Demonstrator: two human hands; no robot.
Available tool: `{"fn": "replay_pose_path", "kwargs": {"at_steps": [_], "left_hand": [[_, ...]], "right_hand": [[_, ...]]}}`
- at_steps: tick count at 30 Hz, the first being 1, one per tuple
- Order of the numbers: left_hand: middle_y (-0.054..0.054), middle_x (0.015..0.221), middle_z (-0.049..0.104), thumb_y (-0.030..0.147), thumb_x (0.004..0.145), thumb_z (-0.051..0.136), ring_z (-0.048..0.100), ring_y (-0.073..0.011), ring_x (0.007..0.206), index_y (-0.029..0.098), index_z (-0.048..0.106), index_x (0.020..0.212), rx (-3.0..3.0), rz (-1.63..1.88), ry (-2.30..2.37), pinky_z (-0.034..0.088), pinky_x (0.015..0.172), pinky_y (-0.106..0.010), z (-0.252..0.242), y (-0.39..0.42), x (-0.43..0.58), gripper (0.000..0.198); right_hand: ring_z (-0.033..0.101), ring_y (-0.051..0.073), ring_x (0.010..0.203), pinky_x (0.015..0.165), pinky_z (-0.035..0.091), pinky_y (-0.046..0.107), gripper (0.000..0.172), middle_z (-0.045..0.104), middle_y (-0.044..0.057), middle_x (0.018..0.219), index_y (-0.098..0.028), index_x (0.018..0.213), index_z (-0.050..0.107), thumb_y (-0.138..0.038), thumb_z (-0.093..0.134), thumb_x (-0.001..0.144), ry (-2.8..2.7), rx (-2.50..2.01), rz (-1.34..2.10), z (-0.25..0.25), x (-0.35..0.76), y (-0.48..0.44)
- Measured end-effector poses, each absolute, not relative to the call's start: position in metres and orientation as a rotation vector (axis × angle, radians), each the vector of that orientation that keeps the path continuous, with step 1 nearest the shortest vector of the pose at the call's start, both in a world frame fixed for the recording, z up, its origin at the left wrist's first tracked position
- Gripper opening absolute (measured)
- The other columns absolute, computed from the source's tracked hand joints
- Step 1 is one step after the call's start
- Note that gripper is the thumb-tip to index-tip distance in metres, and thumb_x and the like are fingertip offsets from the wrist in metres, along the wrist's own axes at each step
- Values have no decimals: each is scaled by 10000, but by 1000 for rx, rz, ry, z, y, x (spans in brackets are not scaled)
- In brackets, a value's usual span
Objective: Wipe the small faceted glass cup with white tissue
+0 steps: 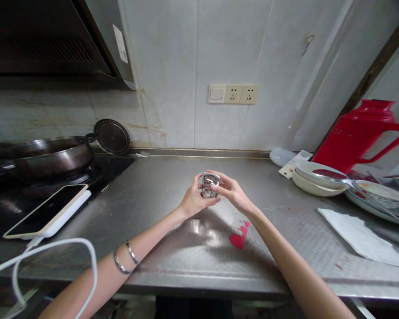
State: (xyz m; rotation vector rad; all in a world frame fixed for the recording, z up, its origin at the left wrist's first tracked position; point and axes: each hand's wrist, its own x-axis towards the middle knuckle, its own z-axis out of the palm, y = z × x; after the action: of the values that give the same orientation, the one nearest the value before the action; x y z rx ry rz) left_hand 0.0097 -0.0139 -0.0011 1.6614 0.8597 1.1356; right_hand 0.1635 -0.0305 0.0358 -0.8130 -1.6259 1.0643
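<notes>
Between both hands, above the middle of the steel counter [166, 177], is a small shiny glass-like container [210, 185], greyish and see-through. My left hand [196, 199] wraps round its left side and underside. My right hand [231, 190] grips it from the right, with the thumb on its near face and the fingers over its top edge. The fingers hide part of it, and its exact kind is unclear. On the counter below my right wrist lies a flat, jagged red piece [239, 237].
At left, a phone [46, 212] with a white cable [89, 252] lies by the stove, near a pan [49, 155] and a round dark lid [112, 136]. Stacked bowls [315, 184], a red thermos jug [355, 137] and a white paper sheet [362, 235] are at right.
</notes>
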Motion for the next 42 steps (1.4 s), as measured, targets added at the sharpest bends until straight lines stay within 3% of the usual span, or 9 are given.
{"fn": "replay_pose_path", "kwargs": {"at_steps": [4,8,12,15,20,24,28,35,42], "left_hand": [[-149,1147,616,362,629,785,655,-189,764,215,154,1397,1610,1070,923,523,512,-248,0,-11,9,1004],[-165,1162,611,351,624,798,656,-217,894,183,12,1451,1734,975,893,541,756,-352,4,-6,3,1154],[-199,1406,387,382,539,841,525,-304,1159,205,191,1440,2057,1116,881,490,905,-421,15,-4,-6,1124],[-175,1431,334,423,525,838,460,-315,1223,212,262,1413,2225,1185,837,440,981,-454,19,-3,-10,1080],[-173,1397,373,420,460,865,410,-337,1275,203,307,1376,2332,1100,784,345,1066,-488,11,-1,-9,1095],[-142,1290,491,370,508,849,504,-300,1183,208,403,1279,2292,1115,831,399,1014,-444,9,-2,-8,905],[-122,1179,581,386,528,840,583,-275,1060,212,380,1270,2240,1127,904,449,927,-416,12,-5,-8,890],[-99,1091,639,423,554,821,629,-252,962,214,352,1278,2226,1138,980,485,832,-357,11,-14,-4,888],[-91,1156,613,346,528,834,603,-265,1044,232,362,1285,2201,1124,1002,466,893,-379,4,-16,3,900]], "right_hand": [[629,224,1054,932,490,366,620,669,83,1146,-198,1224,573,-301,764,643,-1580,-879,1033,36,160,-31],[645,228,1008,939,482,387,574,704,76,1060,-169,1144,631,-289,786,605,-1495,-1001,991,32,160,-27],[679,214,855,703,573,329,433,717,65,952,-170,1049,669,-393,737,684,-1389,-977,1207,30,162,-25],[677,194,749,589,577,295,383,710,65,861,-158,959,687,-466,691,731,-1317,-972,1355,26,163,-24],[653,171,642,596,595,329,412,701,77,815,-141,907,680,-520,668,746,-1212,-949,1498,22,161,-21],[662,190,665,603,597,359,426,704,89,822,-148,873,660,-561,604,783,-1117,-936,1515,19,159,-19],[665,197,693,655,597,377,383,698,84,808,-153,832,649,-530,619,777,-1049,-930,1485,17,158,-16],[607,174,690,564,565,304,403,665,28,760,-165,788,680,-555,672,683,-1336,-1083,1113,16,170,-9],[611,174,636,595,482,261,364,648,2,626,-187,726,671,-463,487,875,-1572,-1056,379,24,173,-19]]}}
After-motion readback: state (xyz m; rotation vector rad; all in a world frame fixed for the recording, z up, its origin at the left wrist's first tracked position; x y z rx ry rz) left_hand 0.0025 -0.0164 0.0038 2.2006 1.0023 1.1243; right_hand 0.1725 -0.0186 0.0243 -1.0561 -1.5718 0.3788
